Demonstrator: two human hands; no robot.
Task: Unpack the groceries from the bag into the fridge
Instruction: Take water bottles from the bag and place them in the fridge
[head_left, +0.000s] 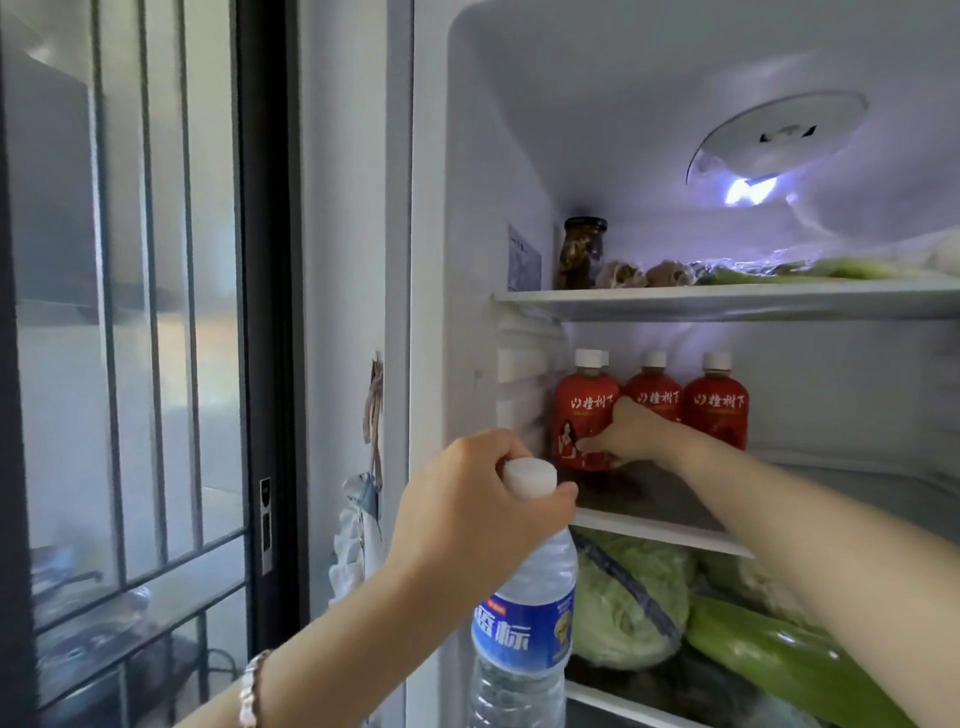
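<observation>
The left hand (483, 514) curls round the water bottle (524, 618) by its neck at 6 o'clock. It looks full, so likely heavy, thin-walled and slick; its body offers a surer hold. The right hand (631, 434) grips 1 red bottle (582, 410) on the shelf (649, 530) at 1 o'clock.

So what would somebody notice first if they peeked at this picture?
Probably the row of bright red bottles on the middle shelf, where the right hand grips the leftmost red bottle. Next comes the big water bottle up close at the bottom, held by its neck in the left hand. The glowing light up top stands out too.
</observation>
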